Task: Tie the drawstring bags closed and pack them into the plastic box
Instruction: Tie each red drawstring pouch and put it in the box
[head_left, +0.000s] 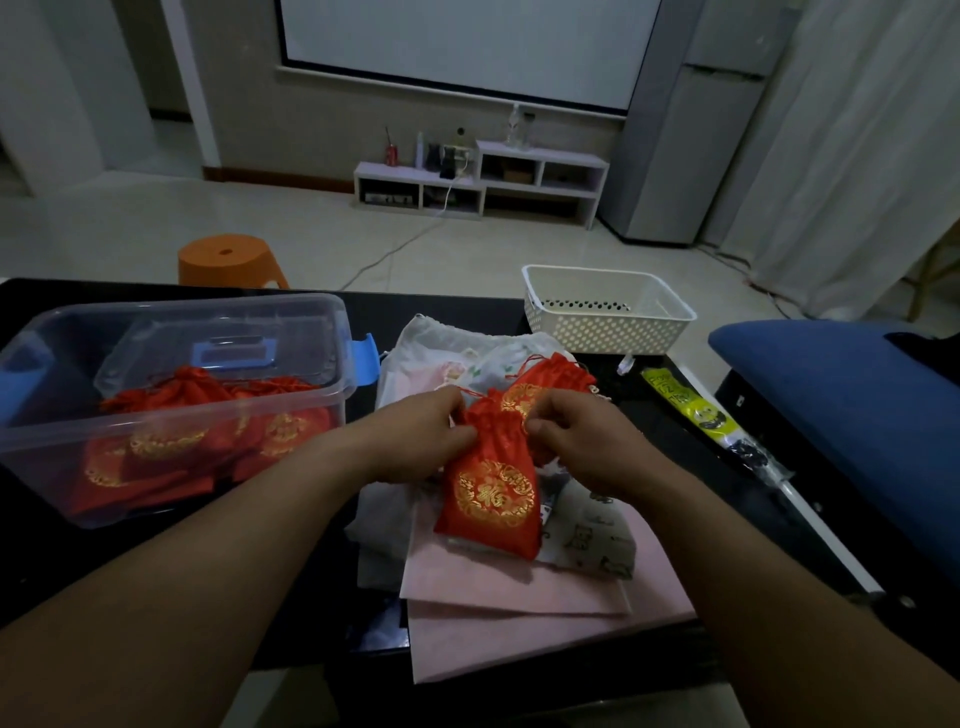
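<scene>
Hands (415, 436) (576, 431) pinch red bag (488, 493), neck seemingly away

Two bare hands, left hand (415, 436) and right hand (582, 441). Left forearm (208, 561), right forearm (753, 571) bare to frame edge. Dim light, nail detail unclear.

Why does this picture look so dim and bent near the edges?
Head view: low room light leaves the black table dark, the white screen brightest; head view: the wide-angle lens bows the table edge and stretches the forearms; head view: the red bag pinched by left hand and right hand is sharp, gold emblem legible.
</scene>
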